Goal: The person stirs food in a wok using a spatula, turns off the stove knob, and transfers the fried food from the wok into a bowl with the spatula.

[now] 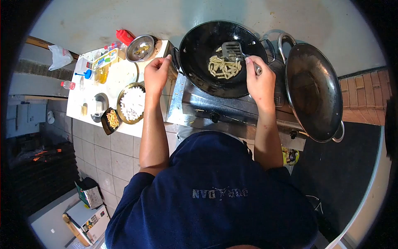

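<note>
A black wok (pixel 199 45) sits on the stove, with pale, fried-looking strips of food (pixel 224 68) gathered in its bottom. My right hand (pixel 261 81) is wrapped round the handle of a slotted spatula (pixel 231 50), whose blade is over the strips. At the wok's left side, my left hand (pixel 156 75) is closed, thumb and fingertips at the wok handle (pixel 175 59). Part of that grip is hidden.
Right of the stove (pixel 199 103) leans a second, larger wok (pixel 313 91). The white table (pixel 78 103) at left holds a bowl of white pieces (pixel 132 103), a small black dish of strips (pixel 112 119), a metal bowl (pixel 140 47) and a red squeeze bottle (pixel 124 36).
</note>
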The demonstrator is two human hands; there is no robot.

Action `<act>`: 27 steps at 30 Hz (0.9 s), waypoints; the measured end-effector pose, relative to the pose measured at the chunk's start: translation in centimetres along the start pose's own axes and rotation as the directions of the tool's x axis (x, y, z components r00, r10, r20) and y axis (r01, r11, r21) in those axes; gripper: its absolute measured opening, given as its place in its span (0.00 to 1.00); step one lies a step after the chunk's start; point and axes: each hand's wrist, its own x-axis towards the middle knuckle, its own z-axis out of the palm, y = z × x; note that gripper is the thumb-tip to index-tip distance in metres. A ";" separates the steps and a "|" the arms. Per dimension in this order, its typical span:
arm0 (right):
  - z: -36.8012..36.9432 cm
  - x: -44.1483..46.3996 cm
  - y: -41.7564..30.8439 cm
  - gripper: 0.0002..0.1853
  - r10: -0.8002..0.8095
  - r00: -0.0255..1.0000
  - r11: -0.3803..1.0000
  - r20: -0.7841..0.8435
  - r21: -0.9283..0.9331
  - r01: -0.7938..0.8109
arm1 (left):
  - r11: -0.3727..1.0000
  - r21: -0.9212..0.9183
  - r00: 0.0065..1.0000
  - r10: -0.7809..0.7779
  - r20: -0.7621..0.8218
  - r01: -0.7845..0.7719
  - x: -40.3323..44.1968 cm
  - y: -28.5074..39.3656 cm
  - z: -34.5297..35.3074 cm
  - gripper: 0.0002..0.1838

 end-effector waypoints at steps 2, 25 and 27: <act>0.3 0.0 0.1 0.08 -0.031 0.999 1.000 -0.030 0.001 0.031 | 0.999 0.027 1.000 0.021 0.003 -0.021 0.0 0.0 0.2 0.17; -1.9 -0.3 -0.4 0.07 -0.016 1.000 0.999 0.003 -0.038 0.016 | 0.998 0.046 0.999 0.042 -0.005 -0.042 0.3 0.3 0.1 0.17; -2.0 -0.6 -0.6 0.07 0.005 1.000 1.000 0.013 0.006 -0.005 | 0.998 0.046 0.999 0.040 -0.007 -0.039 0.1 0.3 0.1 0.17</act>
